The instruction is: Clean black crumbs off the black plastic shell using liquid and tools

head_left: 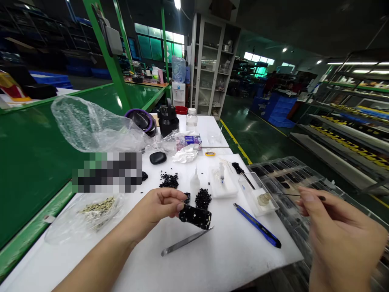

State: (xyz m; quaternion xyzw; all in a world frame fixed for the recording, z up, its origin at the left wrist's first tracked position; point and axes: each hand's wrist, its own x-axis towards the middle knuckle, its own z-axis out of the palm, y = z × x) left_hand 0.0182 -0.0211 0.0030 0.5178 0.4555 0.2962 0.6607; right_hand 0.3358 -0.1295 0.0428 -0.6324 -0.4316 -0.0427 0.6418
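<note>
Between thumb and fingers, my left hand [165, 205] holds a flat black part [195, 216] with small holes above the white table. Metal tweezers [187, 241] lie just below that part. My right hand [337, 231], at the right, pinches a thin dark tool [319, 198] whose tip points left toward a small yellowish jar [263, 198] in a clear tray. Two piles of small black pieces, one farther [169, 180] and one nearer [203, 198], lie beyond my left hand, with a white squeeze bottle [195, 180] beside them.
A blue cutter [258, 226] lies right of centre. Plastic bags, one with small yellowish pieces [99, 209], cover the left side. A black bottle [168, 121] stands at the back. Compartment trays [285, 174] with black parts sit beyond the table's right edge.
</note>
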